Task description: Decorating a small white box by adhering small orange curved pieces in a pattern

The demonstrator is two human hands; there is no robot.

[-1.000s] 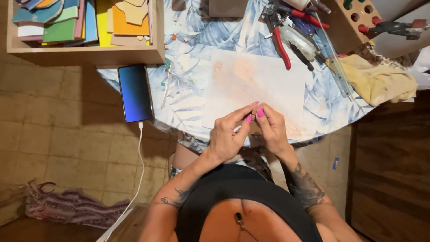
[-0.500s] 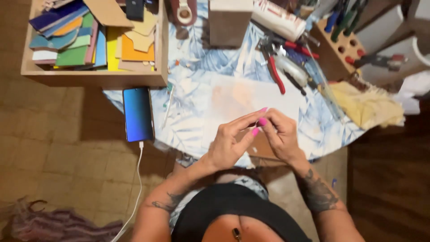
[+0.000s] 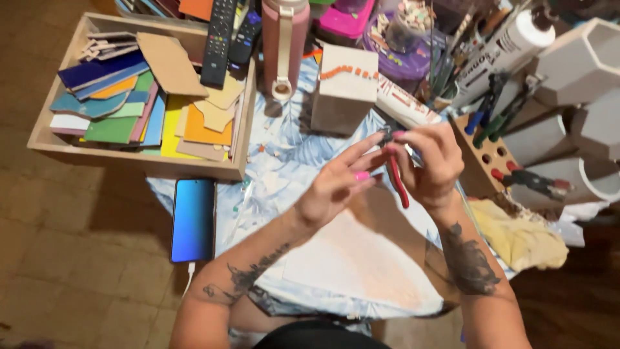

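Above the white board (image 3: 361, 258) on the worktop (image 3: 284, 168), both hands meet in the air, in front of the small white box (image 3: 343, 90). The right hand (image 3: 429, 165) has its grip closed around red-handled pliers (image 3: 397, 178); the left hand (image 3: 336, 184), fingers spread, pinches at the pliers' head, where any small piece is too tiny to make out. The pliers' long axis runs near upright in the picture, head toward the box, red handles pointing down toward the board. To do this well, I would judge, the left fingertips should steady the work just at the tool's tip while the right squeezes slowly, both hands staying over the board.
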